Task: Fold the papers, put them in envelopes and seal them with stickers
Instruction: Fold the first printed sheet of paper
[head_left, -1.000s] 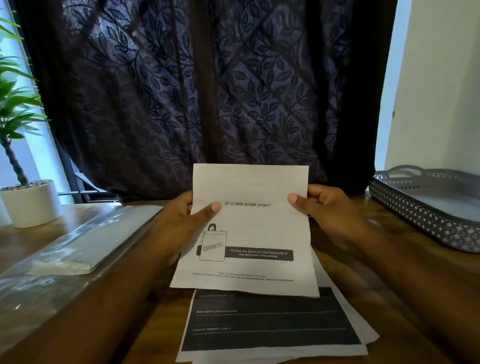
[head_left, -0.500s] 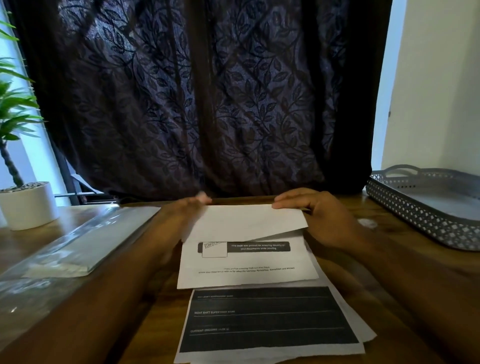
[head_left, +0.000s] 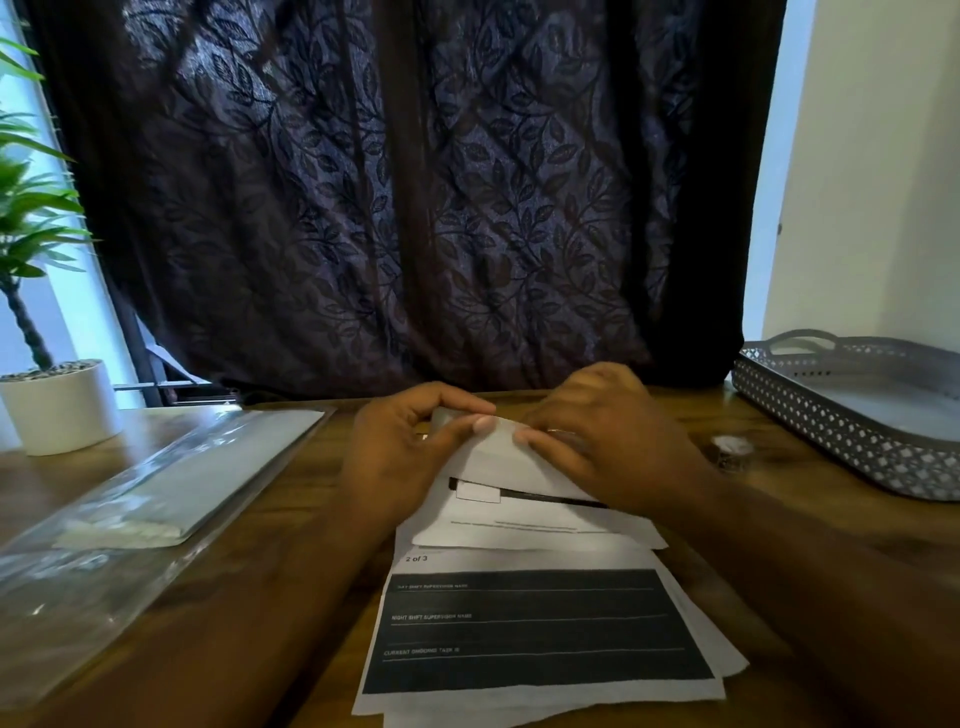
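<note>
**Sheet (head_left: 519, 470) gripped at its fold by both hands**

Sheet lay doubled over on the paper stack (head_left: 530, 629) in the middle of the table (head_left: 291, 597), with its fold edge toward the curtain (head_left: 415, 208). We noted the left hand (head_left: 400, 457) and right hand (head_left: 613, 447) close together, thumbs nearly meeting, each pinching that fold edge. A printed black bar showed below the flap. To our left lay a clear packet of envelopes (head_left: 171, 493), and beyond it a white plant pot (head_left: 62, 405). To our right, a small blurred sticker roll (head_left: 731, 451) sat just beside a grey perforated tray (head_left: 831, 431).
</note>
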